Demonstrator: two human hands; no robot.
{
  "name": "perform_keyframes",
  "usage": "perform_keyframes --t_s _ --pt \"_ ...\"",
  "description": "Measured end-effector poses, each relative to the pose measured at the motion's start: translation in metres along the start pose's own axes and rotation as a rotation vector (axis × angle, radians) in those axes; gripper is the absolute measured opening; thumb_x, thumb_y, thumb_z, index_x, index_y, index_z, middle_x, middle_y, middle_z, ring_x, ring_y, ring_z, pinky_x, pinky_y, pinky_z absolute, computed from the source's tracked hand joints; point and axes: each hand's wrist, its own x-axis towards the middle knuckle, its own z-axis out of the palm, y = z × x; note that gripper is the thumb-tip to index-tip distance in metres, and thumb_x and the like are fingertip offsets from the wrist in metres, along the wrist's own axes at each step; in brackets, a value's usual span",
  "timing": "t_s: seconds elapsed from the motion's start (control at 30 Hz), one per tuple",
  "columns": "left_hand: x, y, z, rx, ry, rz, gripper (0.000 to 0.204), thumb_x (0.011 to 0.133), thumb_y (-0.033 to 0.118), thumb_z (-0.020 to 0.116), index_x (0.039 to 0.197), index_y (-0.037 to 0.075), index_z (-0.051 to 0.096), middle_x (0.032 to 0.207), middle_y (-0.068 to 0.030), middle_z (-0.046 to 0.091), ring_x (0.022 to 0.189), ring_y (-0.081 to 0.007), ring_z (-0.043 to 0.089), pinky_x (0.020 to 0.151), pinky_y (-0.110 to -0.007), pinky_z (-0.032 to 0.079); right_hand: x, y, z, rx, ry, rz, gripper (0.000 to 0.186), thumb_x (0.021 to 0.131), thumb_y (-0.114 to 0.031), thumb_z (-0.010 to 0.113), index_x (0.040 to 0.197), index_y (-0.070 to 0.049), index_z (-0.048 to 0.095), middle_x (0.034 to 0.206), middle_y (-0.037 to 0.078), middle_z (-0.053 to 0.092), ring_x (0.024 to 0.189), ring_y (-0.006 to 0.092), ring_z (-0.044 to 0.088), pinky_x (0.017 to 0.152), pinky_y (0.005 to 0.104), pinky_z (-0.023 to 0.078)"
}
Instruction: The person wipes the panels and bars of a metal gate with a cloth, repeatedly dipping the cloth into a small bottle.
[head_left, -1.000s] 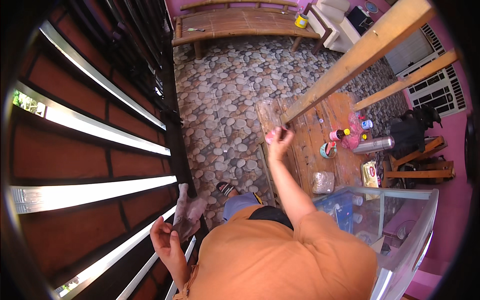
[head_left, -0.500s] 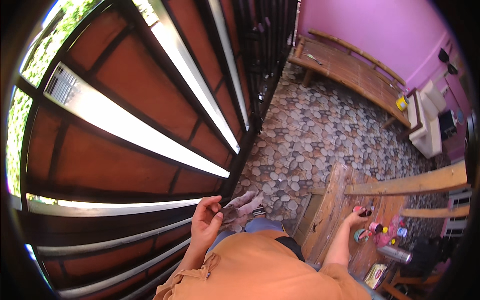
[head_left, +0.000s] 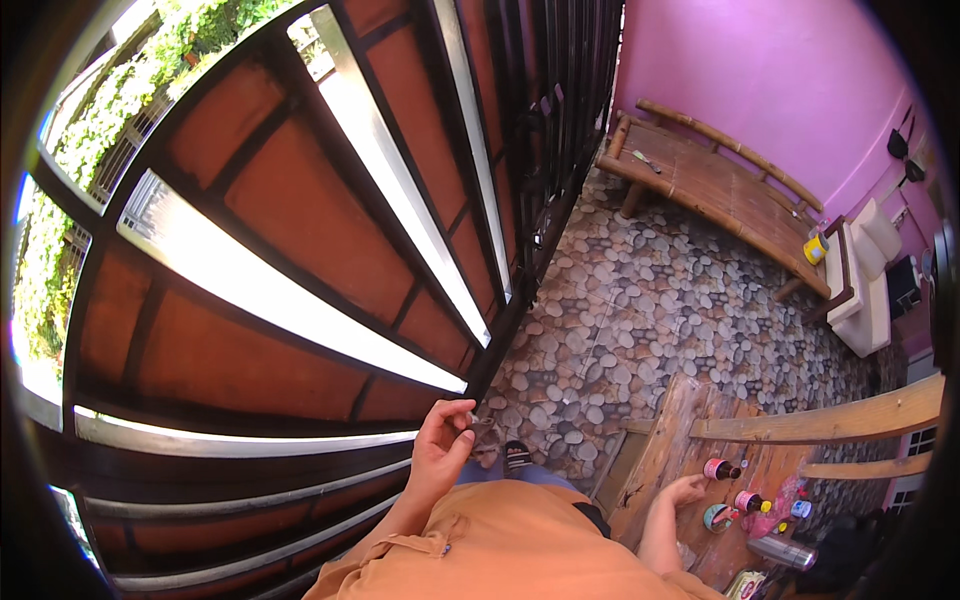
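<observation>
My left hand (head_left: pixel 441 447) is raised in front of my body beside the gate, its fingers curled in and the thumb close to them. Whatever may be between those fingertips is too small to make out. Over the wooden table on the right, my right hand (head_left: pixel 685 489) has its fingers stretched toward a brown bottle with a red label (head_left: pixel 716 468), apart from it. Close by are a second brown bottle with a yellow cap (head_left: pixel 746 501), a small round greenish container (head_left: pixel 719 517) and a crumpled pink plastic bag (head_left: pixel 778 515).
A steel tumbler (head_left: pixel 782 551), a small blue-and-white container (head_left: pixel 800 509) and a packet (head_left: pixel 745 584) share the wooden table (head_left: pixel 655 450). The red-brown metal gate (head_left: pixel 300 240) stands left. Beyond the pebble-patterned floor (head_left: pixel 640 300) is a bamboo bench (head_left: pixel 720 195) with a yellow can (head_left: pixel 815 248).
My right hand has let go of the brown bottle and drawn back from it. The view has shifted, and my left hand remains raised and curled.
</observation>
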Motion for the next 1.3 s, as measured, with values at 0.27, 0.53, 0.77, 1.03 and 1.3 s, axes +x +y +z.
perform_keyframes --t_s 0.27,0.53,0.77,1.03,1.3 --pt "0.076 0.002 0.026 -0.049 -0.074 0.075 0.043 0.087 -0.016 0.054 0.128 0.0 0.057 0.103 -0.0016 0.045 0.098 -0.0111 0.047 0.09 -0.024 0.04 -0.136 -0.099 0.034 0.484 -1.148 -0.269 0.024 0.104 -0.021 0.056 0.116 -0.002 0.065 0.109 0.009 0.07 0.085 0.0148 0.068 0.075 0.0294 0.053" --pt "0.164 -0.006 0.057 -0.148 -0.156 0.175 0.041 0.088 -0.015 0.054 0.127 -0.001 0.057 0.105 -0.0033 0.046 0.099 -0.0124 0.046 0.09 -0.025 0.039 -0.256 -0.346 0.003 0.566 -1.989 -0.559 0.04 0.105 -0.026 0.058 0.138 -0.003 0.056 0.115 0.005 0.066 0.105 0.011 0.061 0.089 0.0267 0.048" --pt "0.246 -0.011 0.079 -0.167 -0.082 0.183 0.04 0.089 -0.013 0.056 0.127 0.0 0.057 0.109 -0.0034 0.047 0.1 -0.0124 0.046 0.093 -0.026 0.038 -0.242 -0.452 0.062 0.452 -2.247 -0.73 0.018 0.099 -0.011 0.068 0.113 -0.001 0.064 0.107 0.0 0.062 0.099 0.0092 0.058 0.087 0.0262 0.048" --pt "0.323 -0.012 0.116 0.008 -0.162 0.296 0.041 0.092 0.008 0.072 0.129 0.004 0.055 0.123 -0.009 0.049 0.113 -0.0182 0.054 0.092 -0.033 0.048 -0.228 -0.561 0.072 0.515 -1.855 -1.432 0.015 0.09 -0.005 0.073 0.104 -0.002 0.07 0.099 0.01 0.067 0.089 0.0226 0.067 0.078 0.0307 0.053" --pt "0.38 -0.024 0.153 0.359 0.03 0.292 0.021 0.092 0.011 0.075 0.107 0.002 0.064 0.097 -0.0083 0.063 0.085 -0.0163 0.062 0.075 -0.03 0.049 -0.204 -0.623 0.141 0.424 -1.972 -1.241 0.026 0.09 -0.001 0.074 0.115 -0.002 0.066 0.107 0.006 0.066 0.098 0.0131 0.063 0.085 0.027 0.052"
